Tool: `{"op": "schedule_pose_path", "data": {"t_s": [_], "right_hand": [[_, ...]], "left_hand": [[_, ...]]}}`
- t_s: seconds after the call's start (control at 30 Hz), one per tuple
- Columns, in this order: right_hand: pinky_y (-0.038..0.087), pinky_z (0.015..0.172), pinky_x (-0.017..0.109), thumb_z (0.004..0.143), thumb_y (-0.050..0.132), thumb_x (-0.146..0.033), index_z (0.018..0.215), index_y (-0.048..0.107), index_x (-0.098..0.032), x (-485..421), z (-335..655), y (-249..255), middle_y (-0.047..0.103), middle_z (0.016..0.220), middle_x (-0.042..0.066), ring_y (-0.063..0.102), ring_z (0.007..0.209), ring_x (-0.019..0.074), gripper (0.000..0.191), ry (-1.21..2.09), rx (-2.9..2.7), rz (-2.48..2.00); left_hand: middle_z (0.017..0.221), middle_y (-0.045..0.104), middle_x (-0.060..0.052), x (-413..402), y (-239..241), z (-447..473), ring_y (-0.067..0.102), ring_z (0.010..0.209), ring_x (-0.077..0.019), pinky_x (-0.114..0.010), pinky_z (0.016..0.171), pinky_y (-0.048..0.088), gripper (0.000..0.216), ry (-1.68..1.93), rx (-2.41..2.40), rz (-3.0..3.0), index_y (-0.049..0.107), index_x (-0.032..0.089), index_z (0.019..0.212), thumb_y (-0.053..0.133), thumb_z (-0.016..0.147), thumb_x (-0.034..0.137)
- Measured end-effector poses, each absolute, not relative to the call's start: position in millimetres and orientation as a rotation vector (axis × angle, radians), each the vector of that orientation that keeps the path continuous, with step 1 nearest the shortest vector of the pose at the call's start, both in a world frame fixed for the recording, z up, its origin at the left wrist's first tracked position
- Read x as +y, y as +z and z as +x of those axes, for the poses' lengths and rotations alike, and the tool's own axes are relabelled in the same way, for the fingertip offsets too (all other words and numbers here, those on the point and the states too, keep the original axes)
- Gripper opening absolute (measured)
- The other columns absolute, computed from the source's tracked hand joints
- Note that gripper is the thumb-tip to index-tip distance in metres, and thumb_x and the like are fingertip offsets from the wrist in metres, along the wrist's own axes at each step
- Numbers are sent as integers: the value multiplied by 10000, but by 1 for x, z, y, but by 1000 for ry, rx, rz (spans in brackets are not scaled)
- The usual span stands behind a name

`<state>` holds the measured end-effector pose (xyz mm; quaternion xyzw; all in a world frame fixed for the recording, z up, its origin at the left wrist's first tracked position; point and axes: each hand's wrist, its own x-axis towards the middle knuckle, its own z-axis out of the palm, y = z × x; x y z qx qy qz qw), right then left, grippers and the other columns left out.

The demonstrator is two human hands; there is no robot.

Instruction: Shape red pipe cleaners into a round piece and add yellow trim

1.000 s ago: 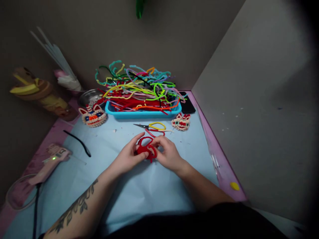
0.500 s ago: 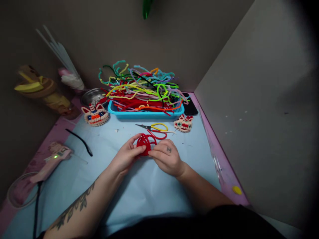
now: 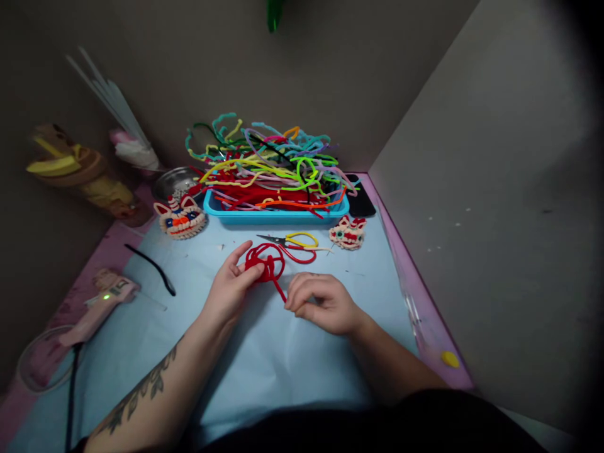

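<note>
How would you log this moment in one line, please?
left hand: holds red looped piece; right hand: pinches its strand; nearby: scissors, blue tray

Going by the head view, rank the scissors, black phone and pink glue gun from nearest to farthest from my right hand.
From your right hand:
1. Scissors: just beyond it, slightly left.
2. Black phone: far side, by the blue tray's right end.
3. Pink glue gun: far left.

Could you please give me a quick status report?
Left hand holding looped, fuzzy red stem piece; right hand pinching its straight red tail; dark-bladed, yellow-and-red-handled scissors lying beyond, clear of both hands.
</note>
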<state>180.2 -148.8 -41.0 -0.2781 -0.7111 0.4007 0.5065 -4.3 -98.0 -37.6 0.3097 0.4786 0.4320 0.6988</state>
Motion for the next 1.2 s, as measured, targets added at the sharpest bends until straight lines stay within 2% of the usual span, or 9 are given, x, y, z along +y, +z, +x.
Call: {"op": "schedule_pose_path", "data": {"t_s": [0.13,0.2,0.27,0.37,0.43,0.6,0.8,1.0,1.2], "right_hand": [[545,658,297,834,629,-421,721,619,-190,-145,199,-39,675,708,46,647,694,148,258,1379,-1660,-522],[538,667,304,840,578,-518,733,630,-184,-143,201,-38,685,731,61,648,701,157,354,1406,-1698,-549],[522,674,305,860,514,-562,753,640,-181,-144,196,-37,683,755,69,641,709,160,415,1263,-1705,-725],[475,637,274,879,541,-427,702,587,-195,-146,181,-42,614,678,19,571,658,132,296,789,-1516,-1193],[464,619,267,839,591,-390,757,584,-204,-148,172,-48,615,706,8,566,664,133,203,665,-1476,-1334],[480,580,252,682,729,-315,892,543,-220,-152,158,-59,650,841,3,628,692,140,296,785,-1504,-1493],[527,615,240,779,539,-140,990,539,-215,-155,152,-67,664,770,-6,653,686,126,223,820,-1456,-1430],[554,719,304,845,552,-184,1053,606,-233,-155,154,-68,685,943,50,640,772,154,220,466,-1550,-1365],[526,791,343,862,561,-156,942,664,-249,-151,161,-65,695,862,34,629,848,178,160,296,-1604,-1296]], "left_hand": [[708,707,-7,-96,-35,-6,625,573,-105,-206,599,457,883,972,1096,717,413,131,1366,819,587,224],[716,710,-9,-96,-35,-5,633,588,-109,-210,620,465,880,968,1104,742,415,132,1362,821,589,237],[738,716,-13,-98,-35,-4,648,626,-120,-222,656,478,874,971,1111,778,418,138,1356,823,591,255],[800,725,-30,-102,-36,-3,669,688,-149,-260,705,494,862,968,1120,860,416,154,1348,820,598,281],[832,725,-42,-104,-37,-2,675,714,-162,-284,724,498,848,960,1118,918,411,159,1344,813,610,292],[849,718,-39,-107,-40,0,670,751,-165,-288,744,492,831,954,1064,945,413,166,1333,812,617,304],[826,706,-26,-109,-44,2,656,732,-153,-283,732,480,784,940,1061,920,424,173,1330,796,650,296],[776,686,3,-109,-43,2,632,674,-128,-266,697,470,783,942,1056,907,430,178,1325,798,644,293],[744,681,9,-110,-42,2,637,688,-140,-281,720,480,889,882,1019,951,354,161,1377,810,624,285]]}}
